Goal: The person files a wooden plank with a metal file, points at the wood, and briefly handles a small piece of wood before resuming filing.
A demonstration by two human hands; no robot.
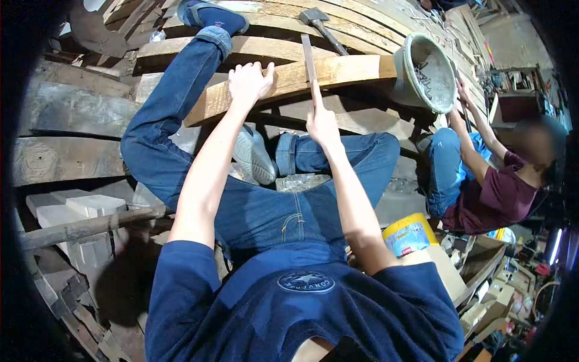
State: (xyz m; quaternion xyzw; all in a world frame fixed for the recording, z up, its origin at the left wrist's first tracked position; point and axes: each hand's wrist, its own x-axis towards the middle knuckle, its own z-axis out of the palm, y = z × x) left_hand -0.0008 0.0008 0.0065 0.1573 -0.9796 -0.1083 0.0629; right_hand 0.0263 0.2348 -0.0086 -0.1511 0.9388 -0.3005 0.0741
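A curved wooden beam [356, 68] lies across in front of my legs. My left hand [249, 83] rests on its top face, the fingers curled over the far edge. My right hand [322, 123] is closed around the near end of a long flat metal tool [309, 60], whose blade lies across the beam and points away from me. The tool's handle is mostly covered by my fingers. A hammer [322, 27] rests on the planks beyond the beam.
A bucket of nails [431, 72] stands at the beam's right end. Beside it sits a co-worker [494, 187], hands near the bucket. A yellow container [410, 234] is by my right elbow. A round pole [90, 228] lies at the left.
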